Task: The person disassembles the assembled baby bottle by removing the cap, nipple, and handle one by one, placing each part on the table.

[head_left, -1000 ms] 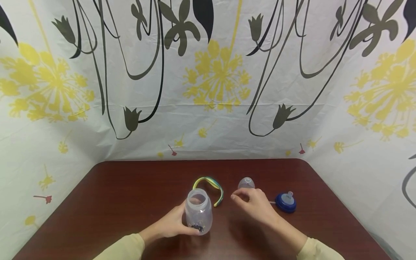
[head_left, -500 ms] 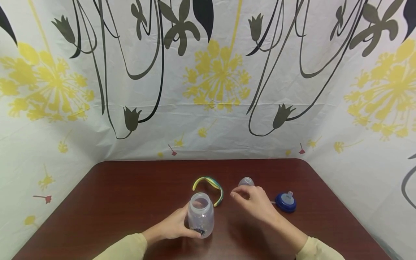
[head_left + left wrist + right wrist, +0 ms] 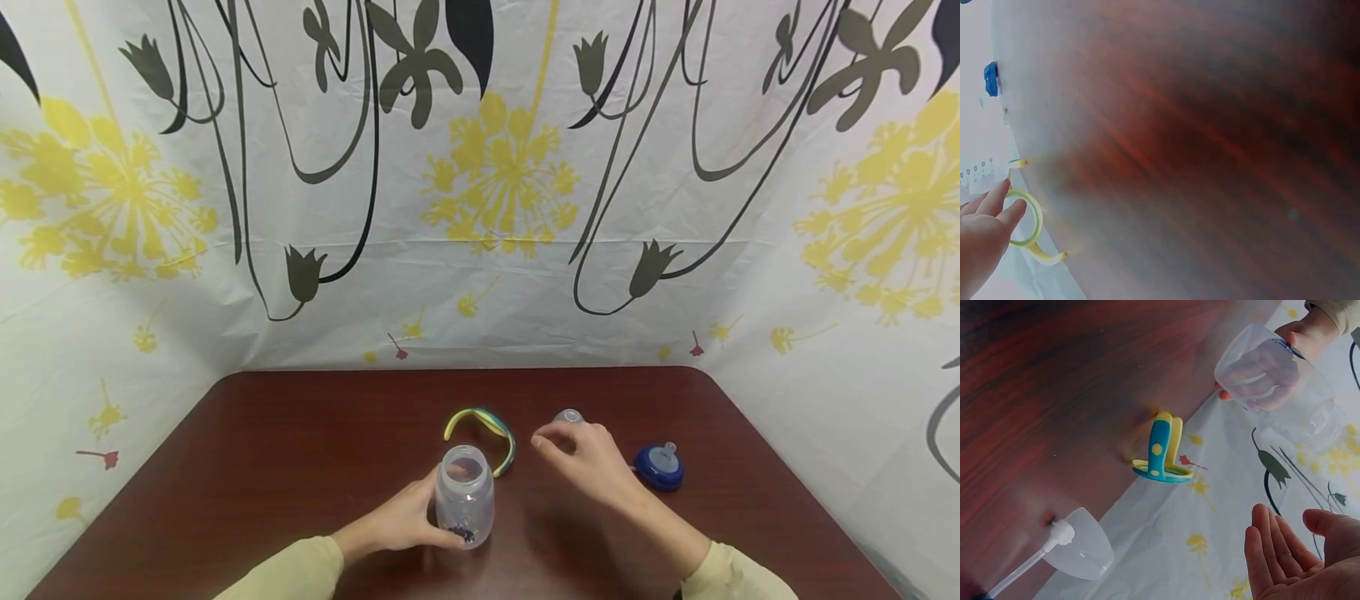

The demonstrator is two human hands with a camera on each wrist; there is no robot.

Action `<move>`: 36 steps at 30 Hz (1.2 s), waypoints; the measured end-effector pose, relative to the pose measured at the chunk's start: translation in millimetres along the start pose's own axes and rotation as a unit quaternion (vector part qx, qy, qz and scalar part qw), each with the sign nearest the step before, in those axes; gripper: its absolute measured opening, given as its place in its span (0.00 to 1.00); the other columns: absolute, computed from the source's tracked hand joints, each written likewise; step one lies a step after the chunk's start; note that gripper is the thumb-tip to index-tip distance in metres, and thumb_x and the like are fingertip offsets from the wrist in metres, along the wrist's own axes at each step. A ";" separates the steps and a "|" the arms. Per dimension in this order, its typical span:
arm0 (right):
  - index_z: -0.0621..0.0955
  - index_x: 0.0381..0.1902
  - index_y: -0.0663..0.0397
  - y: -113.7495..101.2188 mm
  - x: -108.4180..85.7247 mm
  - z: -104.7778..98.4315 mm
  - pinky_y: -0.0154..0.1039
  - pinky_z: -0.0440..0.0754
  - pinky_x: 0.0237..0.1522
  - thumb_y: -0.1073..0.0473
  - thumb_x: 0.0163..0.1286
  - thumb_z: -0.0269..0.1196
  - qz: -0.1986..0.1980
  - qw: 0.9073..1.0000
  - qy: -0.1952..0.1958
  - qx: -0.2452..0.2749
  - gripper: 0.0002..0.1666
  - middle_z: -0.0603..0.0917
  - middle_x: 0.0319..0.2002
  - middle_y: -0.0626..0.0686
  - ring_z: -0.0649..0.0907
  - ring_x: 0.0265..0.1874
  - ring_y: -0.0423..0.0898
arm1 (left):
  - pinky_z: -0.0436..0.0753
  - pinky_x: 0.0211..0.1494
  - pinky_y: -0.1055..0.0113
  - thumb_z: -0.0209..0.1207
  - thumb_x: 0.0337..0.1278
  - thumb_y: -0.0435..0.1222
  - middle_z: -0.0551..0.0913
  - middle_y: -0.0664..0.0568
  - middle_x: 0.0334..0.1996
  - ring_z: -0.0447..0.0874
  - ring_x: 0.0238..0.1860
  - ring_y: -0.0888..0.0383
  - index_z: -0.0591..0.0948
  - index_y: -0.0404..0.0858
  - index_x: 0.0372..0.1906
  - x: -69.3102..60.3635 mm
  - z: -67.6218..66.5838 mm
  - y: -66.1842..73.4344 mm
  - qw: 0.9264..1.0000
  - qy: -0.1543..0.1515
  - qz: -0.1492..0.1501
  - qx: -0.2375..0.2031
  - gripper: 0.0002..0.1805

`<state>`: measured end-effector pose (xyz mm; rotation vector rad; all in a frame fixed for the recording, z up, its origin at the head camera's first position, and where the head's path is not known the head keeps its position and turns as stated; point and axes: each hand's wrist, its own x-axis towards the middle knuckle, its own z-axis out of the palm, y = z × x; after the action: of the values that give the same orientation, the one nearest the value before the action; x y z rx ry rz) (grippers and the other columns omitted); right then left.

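My left hand [image 3: 408, 517] grips a clear baby bottle [image 3: 465, 504] by its side, thumb across the front near a dark print. The bottle's mouth is uncovered and faces up; in the right wrist view the bottle [image 3: 1260, 378] is held off the table. My right hand [image 3: 592, 467] is raised at the right with nothing in it. In the right wrist view its fingers [image 3: 1272, 547] are loosely extended. Just behind it, a clear domed cap [image 3: 570, 415] is partly hidden. A yellow and teal two-handled bottle grip [image 3: 487, 421] lies beyond the bottle.
Right of the right hand sits a blue bottle collar with a clear spout [image 3: 660, 467]. In the right wrist view, a straw [image 3: 1019, 572] with a white weighted end lies in front of the cap. Patterned cloth [image 3: 480, 317] stands around the brown table's [image 3: 315, 417] far and side edges.
My left hand has brought the bottle slightly right and nearer to me. My right hand has risen a little in the head view, covering more of the domed cap.
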<state>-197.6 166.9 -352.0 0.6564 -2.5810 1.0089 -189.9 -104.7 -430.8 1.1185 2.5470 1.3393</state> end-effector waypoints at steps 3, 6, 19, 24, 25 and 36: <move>0.81 0.31 0.40 -1.5 1.5 -1.5 0.32 0.74 0.27 0.47 0.59 0.59 -0.002 1.000 0.001 0.004 0.08 0.79 0.27 0.34 0.76 0.25 0.32 | 0.67 0.52 0.61 0.69 0.33 0.49 0.75 0.57 0.47 0.71 0.49 0.60 0.57 0.46 0.60 -0.5 0.9 -1.2 1.000 -0.002 -0.006 0.004 0.46; 0.82 0.32 0.39 -3.5 2.3 -2.6 0.33 0.74 0.29 0.48 0.59 0.59 -0.002 1.000 0.007 0.008 0.07 0.79 0.28 0.33 0.77 0.26 0.32 | 0.67 0.52 0.61 0.68 0.33 0.50 0.74 0.58 0.47 0.71 0.49 0.60 0.58 0.45 0.60 -1.0 2.7 -2.4 1.000 -0.008 -0.007 0.006 0.46; 0.81 0.32 0.40 -8.5 3.7 -11.0 0.33 0.75 0.24 0.55 0.60 0.59 0.003 0.998 0.030 0.054 0.03 0.80 0.25 0.36 0.79 0.23 0.32 | 0.67 0.52 0.62 0.68 0.35 0.48 0.75 0.57 0.47 0.71 0.50 0.60 0.57 0.42 0.60 1.0 7.4 -5.9 0.999 -0.034 0.004 -0.011 0.45; 0.80 0.31 0.42 -8.7 4.6 -11.4 0.34 0.75 0.22 0.53 0.61 0.59 -0.003 0.997 0.034 0.070 0.04 0.80 0.25 0.36 0.80 0.23 0.34 | 0.67 0.52 0.63 0.67 0.36 0.47 0.75 0.56 0.48 0.71 0.49 0.60 0.56 0.42 0.60 1.6 8.5 -6.6 0.999 -0.044 0.008 -0.017 0.45; 0.80 0.31 0.42 -8.6 4.8 -11.3 0.34 0.75 0.22 0.53 0.61 0.59 -0.004 0.997 0.034 0.072 0.04 0.80 0.24 0.37 0.80 0.23 0.34 | 0.67 0.52 0.63 0.67 0.36 0.47 0.75 0.56 0.48 0.72 0.49 0.60 0.56 0.42 0.60 1.8 8.8 -6.8 0.999 -0.045 0.009 -0.018 0.45; 0.81 0.32 0.43 -8.2 7.1 -12.3 0.34 0.75 0.21 0.51 0.61 0.58 0.001 0.997 0.030 0.075 0.06 0.80 0.24 0.38 0.79 0.22 0.34 | 0.66 0.53 0.63 0.67 0.36 0.47 0.74 0.54 0.49 0.70 0.51 0.59 0.55 0.40 0.61 4.3 8.9 -5.5 0.999 -0.049 0.008 -0.007 0.46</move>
<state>-198.2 167.9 -335.7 0.6493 -2.4741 1.2125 -193.1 -97.8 -439.2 1.1739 2.4614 1.2688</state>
